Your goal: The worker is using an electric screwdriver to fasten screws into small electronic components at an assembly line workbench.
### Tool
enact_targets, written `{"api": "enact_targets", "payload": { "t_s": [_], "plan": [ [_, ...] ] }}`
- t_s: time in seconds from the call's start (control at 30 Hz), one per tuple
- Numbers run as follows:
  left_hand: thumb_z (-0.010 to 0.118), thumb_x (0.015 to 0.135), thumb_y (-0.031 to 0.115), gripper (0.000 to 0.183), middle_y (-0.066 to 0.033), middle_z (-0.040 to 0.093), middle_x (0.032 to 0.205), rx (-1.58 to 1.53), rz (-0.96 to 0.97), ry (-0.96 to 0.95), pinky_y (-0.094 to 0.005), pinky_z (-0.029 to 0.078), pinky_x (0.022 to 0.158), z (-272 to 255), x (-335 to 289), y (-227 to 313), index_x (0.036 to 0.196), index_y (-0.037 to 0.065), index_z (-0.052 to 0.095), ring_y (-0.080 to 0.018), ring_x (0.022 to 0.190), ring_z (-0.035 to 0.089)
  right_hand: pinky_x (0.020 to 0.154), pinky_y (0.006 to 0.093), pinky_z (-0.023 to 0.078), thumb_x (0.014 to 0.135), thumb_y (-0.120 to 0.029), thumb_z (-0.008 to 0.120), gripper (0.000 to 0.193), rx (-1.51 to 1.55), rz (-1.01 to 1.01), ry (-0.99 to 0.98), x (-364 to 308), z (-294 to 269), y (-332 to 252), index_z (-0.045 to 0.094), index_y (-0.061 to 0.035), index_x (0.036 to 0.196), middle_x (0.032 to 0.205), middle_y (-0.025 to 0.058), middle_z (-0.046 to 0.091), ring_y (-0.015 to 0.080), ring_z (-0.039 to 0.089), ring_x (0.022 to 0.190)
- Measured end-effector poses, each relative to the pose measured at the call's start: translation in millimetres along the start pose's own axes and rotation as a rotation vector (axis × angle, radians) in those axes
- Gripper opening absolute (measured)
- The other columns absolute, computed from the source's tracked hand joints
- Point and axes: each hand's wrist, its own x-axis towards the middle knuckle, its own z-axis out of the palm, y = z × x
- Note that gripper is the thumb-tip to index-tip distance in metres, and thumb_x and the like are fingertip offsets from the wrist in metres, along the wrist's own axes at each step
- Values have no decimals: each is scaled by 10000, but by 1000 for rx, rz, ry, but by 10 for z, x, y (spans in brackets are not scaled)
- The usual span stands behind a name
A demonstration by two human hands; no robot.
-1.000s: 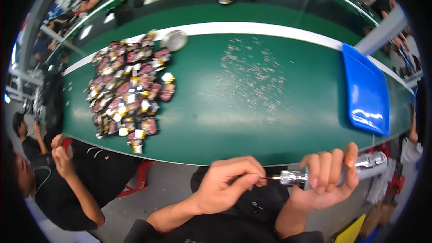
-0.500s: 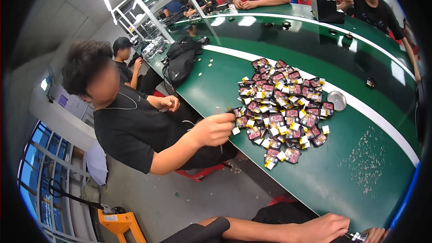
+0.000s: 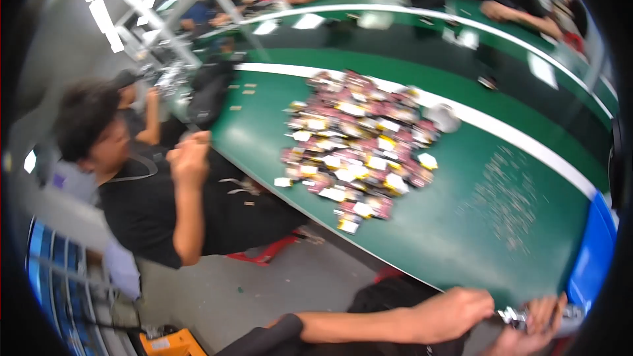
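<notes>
At the table's near edge, low on the right, my left hand is closed, knuckles up. A thin dark tip seems to reach from it toward a small shiny metal part, but what the fingers hold is hidden. My right hand has its fingers curled round that silvery part, at the lower right. Motion blur hides the part's exact shape. Beyond my hands, tiny pale bits lie strewn over the green table.
A heap of small black-cased circuit boards with white and yellow tabs covers the table's middle. Behind it stands a round metal dish. A blue bin borders the right end. A co-worker sits at the left; others work across the table.
The whole view has shifted and blurred. More of my right hand and the metal part shows now. The co-worker's hand has moved from the heap back toward their chest.
</notes>
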Motion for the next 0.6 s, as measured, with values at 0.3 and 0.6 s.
{"api": "enact_targets", "payload": {
  "t_s": [0.3,0.6],
  "plan": [
    [460,972,196,337,-202,643,1083,178,-45,15,-365,520,738,-349,270,10,1116,-75,599,-311,889,636,449,283,339,907,-158,414,135,33,1,51,140,79,180,505,-65,941,496,-15,350,100,322,408],
    [571,871,72,225,-129,614,612,-5,154,295,-304,453,513,-340,631,345,670,-27,591,-212,537,562,458,289,342,883,-148,467,68,-12,-31,165,262,-141,-108,483,-82,874,476,-9,335,118,343,419]
  ]
}}
